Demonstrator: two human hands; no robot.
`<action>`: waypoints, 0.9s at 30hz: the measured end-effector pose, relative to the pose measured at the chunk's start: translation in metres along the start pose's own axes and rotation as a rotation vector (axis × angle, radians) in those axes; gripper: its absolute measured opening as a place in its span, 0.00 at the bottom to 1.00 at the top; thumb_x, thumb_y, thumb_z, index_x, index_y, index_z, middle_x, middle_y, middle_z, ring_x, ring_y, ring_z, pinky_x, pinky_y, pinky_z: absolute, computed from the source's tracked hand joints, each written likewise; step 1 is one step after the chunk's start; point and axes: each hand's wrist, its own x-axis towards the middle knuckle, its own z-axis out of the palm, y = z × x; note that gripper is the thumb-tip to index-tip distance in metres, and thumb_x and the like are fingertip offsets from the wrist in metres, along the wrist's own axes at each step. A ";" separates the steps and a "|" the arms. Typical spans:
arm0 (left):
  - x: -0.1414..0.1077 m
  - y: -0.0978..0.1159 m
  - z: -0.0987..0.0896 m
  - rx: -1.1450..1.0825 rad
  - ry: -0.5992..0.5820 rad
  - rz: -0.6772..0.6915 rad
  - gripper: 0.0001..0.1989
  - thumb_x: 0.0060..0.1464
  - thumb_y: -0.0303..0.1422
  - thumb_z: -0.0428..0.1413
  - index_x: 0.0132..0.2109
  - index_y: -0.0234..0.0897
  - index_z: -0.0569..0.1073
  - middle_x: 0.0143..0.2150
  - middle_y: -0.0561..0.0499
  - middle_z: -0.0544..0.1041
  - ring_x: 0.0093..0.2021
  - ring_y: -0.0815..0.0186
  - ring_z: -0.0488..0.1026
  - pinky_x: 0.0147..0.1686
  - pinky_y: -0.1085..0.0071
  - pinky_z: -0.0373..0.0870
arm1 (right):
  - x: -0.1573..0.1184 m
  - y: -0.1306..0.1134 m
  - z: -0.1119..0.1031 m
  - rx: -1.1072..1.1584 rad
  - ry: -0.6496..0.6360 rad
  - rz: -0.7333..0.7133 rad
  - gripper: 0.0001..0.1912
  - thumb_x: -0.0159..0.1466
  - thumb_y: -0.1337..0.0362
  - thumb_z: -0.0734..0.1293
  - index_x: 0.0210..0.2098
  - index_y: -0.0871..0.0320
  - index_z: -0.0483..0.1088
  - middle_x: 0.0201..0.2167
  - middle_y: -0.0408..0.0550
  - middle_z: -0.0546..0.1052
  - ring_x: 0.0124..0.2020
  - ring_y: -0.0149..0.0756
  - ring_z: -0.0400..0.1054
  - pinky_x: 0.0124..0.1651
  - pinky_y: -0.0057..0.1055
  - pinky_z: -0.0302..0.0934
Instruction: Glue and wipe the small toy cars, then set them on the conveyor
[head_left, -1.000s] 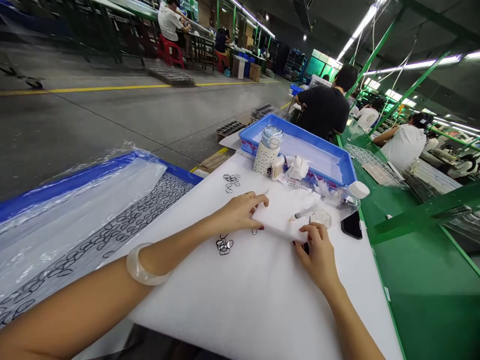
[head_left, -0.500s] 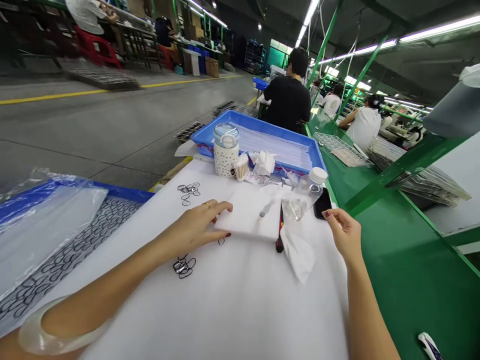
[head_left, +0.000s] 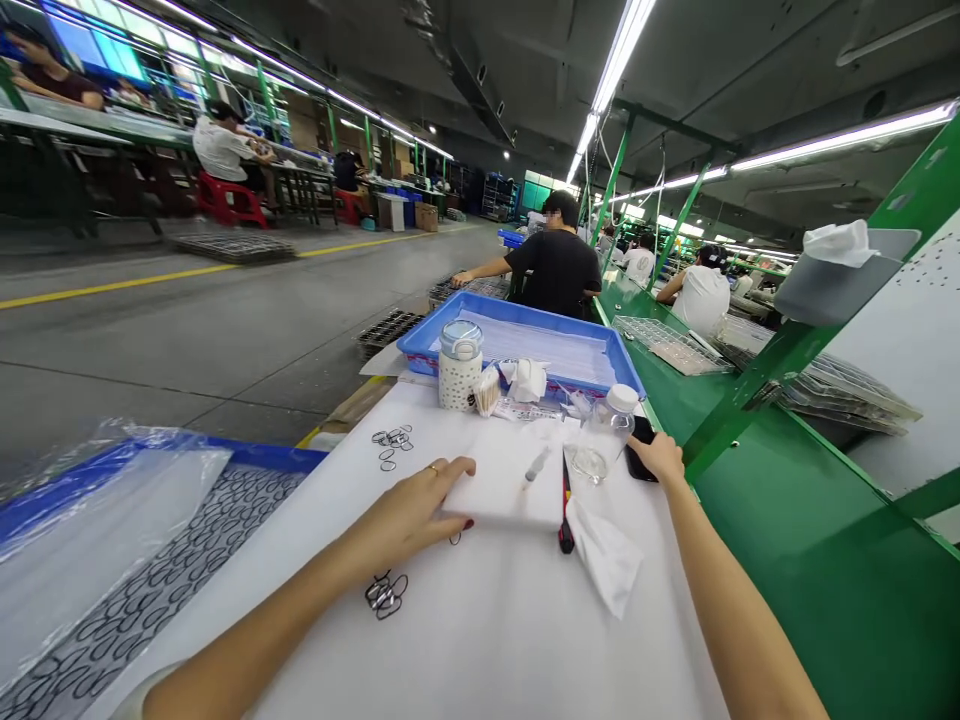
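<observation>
My left hand [head_left: 424,505] rests against the left end of a white foam block [head_left: 499,490], index finger and thumb spread apart at its edge. A grey-tipped syringe-like dispenser [head_left: 536,465] lies on the block. Under my left thumb, a single black ring [head_left: 455,538] partly shows. Small heaps of black rings [head_left: 386,595] lie nearer me and farther off [head_left: 394,438]. My right hand [head_left: 661,458] is at the right edge of a black phone [head_left: 641,463], fingers drawn together; what they hold, if anything, is hidden.
A red-and-black cutter [head_left: 566,525] and white tissue [head_left: 609,560] lie right of the block. Behind stand a clear bottle [head_left: 615,415], cotton swabs [head_left: 487,392], a dotted cup [head_left: 460,375] and a blue tray [head_left: 630,365]. At left is a ring-filled tray [head_left: 187,560]; a co-worker [head_left: 559,265] sits ahead.
My right hand has moved forward and left onto the phone's edge. My left hand stays at the foam block. The view has tilted up; the co-worker ahead now stretches an arm out leftward.
</observation>
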 end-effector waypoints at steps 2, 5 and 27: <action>-0.001 0.002 -0.001 0.001 -0.004 0.001 0.23 0.53 0.44 0.51 0.55 0.46 0.62 0.48 0.47 0.69 0.44 0.52 0.70 0.41 0.63 0.65 | 0.005 0.010 -0.002 0.063 -0.036 -0.012 0.21 0.64 0.54 0.69 0.52 0.60 0.70 0.56 0.55 0.71 0.58 0.47 0.65 0.60 0.53 0.59; -0.002 0.003 -0.002 0.006 -0.007 -0.006 0.24 0.53 0.46 0.51 0.55 0.45 0.62 0.47 0.47 0.70 0.45 0.52 0.70 0.42 0.62 0.65 | 0.006 0.030 -0.004 0.229 -0.050 -0.046 0.19 0.68 0.56 0.65 0.54 0.59 0.69 0.54 0.52 0.72 0.53 0.41 0.69 0.55 0.47 0.66; 0.000 0.008 -0.001 -0.075 0.017 -0.152 0.32 0.52 0.62 0.48 0.53 0.45 0.64 0.51 0.44 0.70 0.44 0.50 0.71 0.47 0.56 0.65 | -0.002 0.069 0.010 0.568 -0.074 -0.147 0.29 0.62 0.65 0.66 0.63 0.58 0.60 0.57 0.56 0.71 0.54 0.42 0.69 0.56 0.45 0.65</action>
